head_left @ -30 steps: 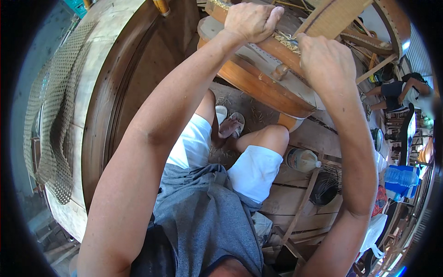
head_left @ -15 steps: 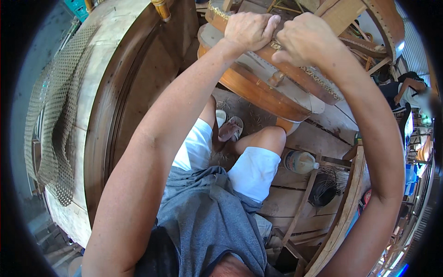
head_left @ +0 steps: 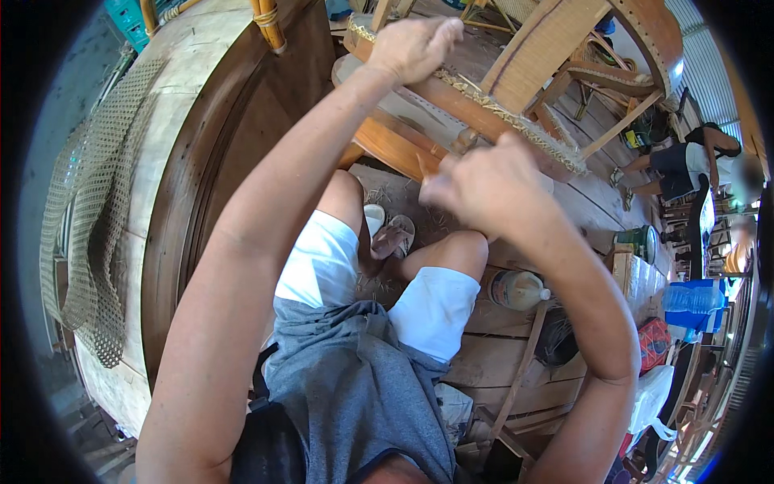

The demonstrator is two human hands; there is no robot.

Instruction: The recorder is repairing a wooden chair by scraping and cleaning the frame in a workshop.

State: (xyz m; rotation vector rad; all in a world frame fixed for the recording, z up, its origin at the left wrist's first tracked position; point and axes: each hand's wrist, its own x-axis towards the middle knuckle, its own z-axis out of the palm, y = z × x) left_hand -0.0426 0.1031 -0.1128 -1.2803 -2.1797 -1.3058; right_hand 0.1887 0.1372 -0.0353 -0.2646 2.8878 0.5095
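Observation:
In front of me lies a curved wooden furniture frame point(head_left: 548, 149), its upper rail edged with a pale, frayed strip of woven fibre point(head_left: 516, 113). My left hand point(head_left: 415, 50) is at the far part of this rail, back upward. Its fingers look curled, the thumb sticks out to the right, and whatever lies under them is hidden. My right hand point(head_left: 492, 189) hangs lower and nearer to me, in front of the rail and above my knee. Motion smears its fingers. Below the rail runs a glossy orange-brown wooden piece point(head_left: 395, 145).
To the left stands a large curved wooden piece point(head_left: 181, 169) with loose open-weave mesh point(head_left: 105, 218) over it. A plastic bottle point(head_left: 518, 290) rests on the slatted floor by my knee. Farther right are a blue container point(head_left: 693, 305) and another person point(head_left: 685, 165).
My right hand has come away from beside my left hand, moving down and toward me. My left hand stays near the rail, slightly farther left. The view has shifted a little.

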